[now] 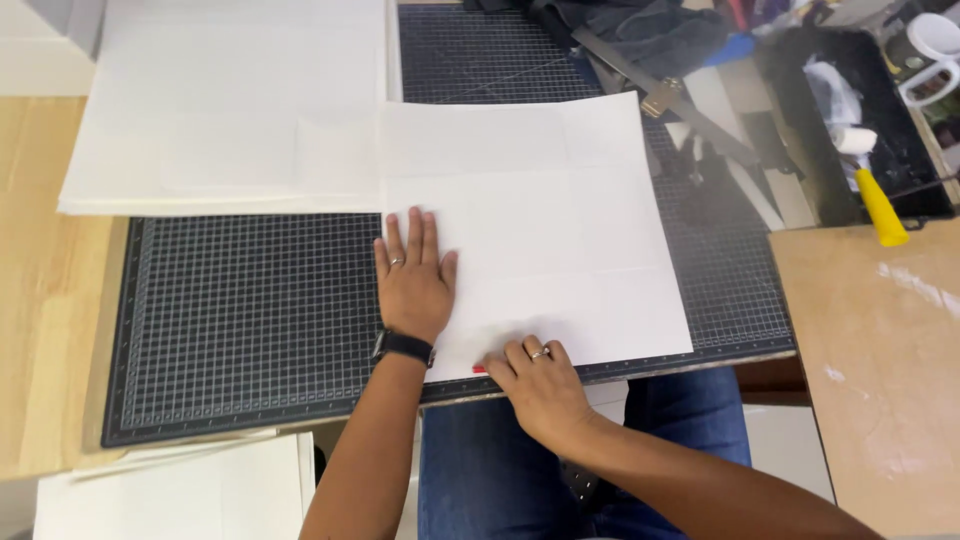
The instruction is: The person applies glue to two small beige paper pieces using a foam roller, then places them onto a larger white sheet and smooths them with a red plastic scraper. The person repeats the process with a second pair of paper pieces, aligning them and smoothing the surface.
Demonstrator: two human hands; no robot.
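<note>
A large white sheet of paper (560, 220) lies on a black gridded cutting mat (250, 310). My left hand (412, 275) rests flat on the sheet's left edge, fingers together, pressing it down. My right hand (538, 375) is at the sheet's near edge with its fingers curled over a small red thing (479, 369); only a sliver of red shows and I cannot tell what it is. A dark band is on my left wrist, and each hand wears a ring.
A stack of white sheets (230, 110) covers the mat's far left. More white paper (170, 490) lies at the near left. A metal ruler (660, 90), a black tray (860, 110) with a yellow-handled roller (875, 195), and a brown board (880, 370) sit to the right.
</note>
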